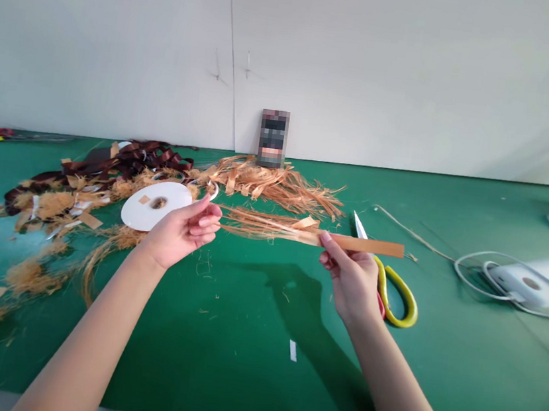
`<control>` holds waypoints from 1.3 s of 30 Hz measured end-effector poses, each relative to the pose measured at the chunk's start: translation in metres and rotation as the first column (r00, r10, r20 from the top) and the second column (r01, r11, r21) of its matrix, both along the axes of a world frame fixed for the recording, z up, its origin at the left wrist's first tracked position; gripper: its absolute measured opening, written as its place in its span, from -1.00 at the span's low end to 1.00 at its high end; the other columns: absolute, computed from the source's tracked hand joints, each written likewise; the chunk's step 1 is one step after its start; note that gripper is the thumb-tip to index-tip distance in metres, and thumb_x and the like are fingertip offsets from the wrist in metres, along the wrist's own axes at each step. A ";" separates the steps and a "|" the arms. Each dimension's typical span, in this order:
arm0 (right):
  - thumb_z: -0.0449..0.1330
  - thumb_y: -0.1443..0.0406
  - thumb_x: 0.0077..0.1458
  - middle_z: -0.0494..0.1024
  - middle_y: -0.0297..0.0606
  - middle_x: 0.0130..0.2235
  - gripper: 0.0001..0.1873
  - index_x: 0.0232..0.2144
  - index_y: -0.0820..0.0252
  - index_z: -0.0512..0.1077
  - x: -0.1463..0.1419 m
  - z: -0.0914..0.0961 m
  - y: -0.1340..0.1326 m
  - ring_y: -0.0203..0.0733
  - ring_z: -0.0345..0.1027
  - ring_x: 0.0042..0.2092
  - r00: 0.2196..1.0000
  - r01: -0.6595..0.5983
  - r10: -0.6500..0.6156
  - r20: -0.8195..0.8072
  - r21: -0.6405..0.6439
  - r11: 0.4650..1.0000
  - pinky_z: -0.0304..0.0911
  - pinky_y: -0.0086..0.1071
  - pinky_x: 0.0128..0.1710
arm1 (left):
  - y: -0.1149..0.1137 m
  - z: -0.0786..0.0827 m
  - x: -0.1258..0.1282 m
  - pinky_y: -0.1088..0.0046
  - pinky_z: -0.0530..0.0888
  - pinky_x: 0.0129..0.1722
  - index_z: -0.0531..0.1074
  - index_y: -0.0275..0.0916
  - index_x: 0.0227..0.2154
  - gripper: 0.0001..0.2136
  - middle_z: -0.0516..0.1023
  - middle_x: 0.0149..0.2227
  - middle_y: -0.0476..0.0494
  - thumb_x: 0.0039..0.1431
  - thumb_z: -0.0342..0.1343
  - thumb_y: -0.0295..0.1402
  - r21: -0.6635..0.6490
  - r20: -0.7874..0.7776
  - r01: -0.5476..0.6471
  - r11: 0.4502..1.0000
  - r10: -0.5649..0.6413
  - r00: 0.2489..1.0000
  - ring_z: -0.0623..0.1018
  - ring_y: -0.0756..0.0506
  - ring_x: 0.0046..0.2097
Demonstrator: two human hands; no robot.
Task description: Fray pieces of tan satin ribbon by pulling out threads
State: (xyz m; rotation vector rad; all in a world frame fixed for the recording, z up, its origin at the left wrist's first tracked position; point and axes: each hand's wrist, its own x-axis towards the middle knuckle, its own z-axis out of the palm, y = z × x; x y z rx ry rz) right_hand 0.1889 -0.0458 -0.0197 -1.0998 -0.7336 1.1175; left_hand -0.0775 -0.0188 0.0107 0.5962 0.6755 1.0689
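Your right hand [352, 282] has a closed grip on a tan strip [364, 245], pinched between thumb and fingers and held above the green bench [253, 376]. Its frayed strands [262, 225] reach toward your left hand [178, 234], which is curled, but I cannot tell if it grips them. The strip seems light and soft, so better take hold on its solid part. Yellow-handled scissors [396, 297] lie just under your right hand.

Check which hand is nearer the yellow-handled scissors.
Right. The right hand is over the yellow-handled scissors, hiding their pivot; the left hand is well off to their left.
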 end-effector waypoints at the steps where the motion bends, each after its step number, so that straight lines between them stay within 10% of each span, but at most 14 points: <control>1: 0.42 0.24 -0.22 0.39 -0.39 -0.65 -0.76 -0.48 0.30 0.53 -0.001 -0.001 -0.001 -0.43 0.19 -0.59 1.000 -0.001 0.001 0.026 0.015 1.000 0.09 -0.51 -0.61 | 0.001 0.000 -0.001 0.70 0.12 -0.69 0.46 -0.42 -0.54 -0.81 0.16 -0.66 0.08 0.09 0.18 -0.38 -0.016 0.008 -0.021 1.000 0.021 1.000 0.14 0.19 -0.65; 22: 0.35 0.20 -0.09 0.42 -0.37 -0.65 -0.78 -0.46 0.27 0.53 -0.008 -0.011 -0.002 -0.36 0.22 -0.60 0.951 0.036 -0.066 0.303 0.102 0.994 0.13 -0.43 -0.59 | 0.007 -0.005 0.001 0.66 -0.01 -0.80 0.42 -0.40 -0.48 -0.85 0.47 -0.61 -0.10 0.01 -0.04 -0.48 -0.034 -0.327 -0.571 0.820 0.531 0.782 0.22 0.15 -0.74; 28: 0.35 0.21 -0.10 0.43 -0.37 -0.59 -0.80 -0.47 0.25 0.53 -0.008 -0.011 -0.001 -0.37 0.25 -0.58 0.950 0.054 -0.088 0.300 0.118 0.992 0.13 -0.45 -0.60 | 0.004 -0.003 0.002 0.56 0.41 -0.51 0.48 -0.41 -0.24 -0.78 0.31 -0.67 0.04 0.07 0.06 -0.42 -0.110 -0.019 -0.389 0.915 0.389 0.921 0.47 0.01 -0.49; 33: 0.37 0.22 -0.14 0.43 -0.37 -0.61 -0.79 -0.47 0.27 0.53 -0.003 -0.012 0.002 -0.37 0.24 -0.57 0.962 0.112 -0.128 0.241 0.079 0.991 0.12 -0.46 -0.59 | 0.001 -0.001 -0.002 0.56 0.39 -0.53 0.43 -0.39 -0.13 -0.73 0.44 -0.51 -0.07 0.16 -0.05 -0.44 -0.127 0.173 -0.182 0.975 0.203 0.964 0.40 0.05 -0.52; 39: 0.42 0.22 -0.23 0.47 -0.35 -0.58 -0.73 -0.48 0.28 0.52 0.004 -0.012 0.005 -0.37 0.26 -0.56 0.970 0.208 -0.208 0.126 0.013 0.978 0.17 -0.45 -0.55 | 0.005 -0.004 -0.004 0.61 0.25 -0.61 0.50 -0.37 -0.31 -0.79 0.48 -0.44 -0.10 0.07 0.02 -0.41 0.043 -0.083 -0.381 0.923 0.384 0.920 0.31 0.10 -0.56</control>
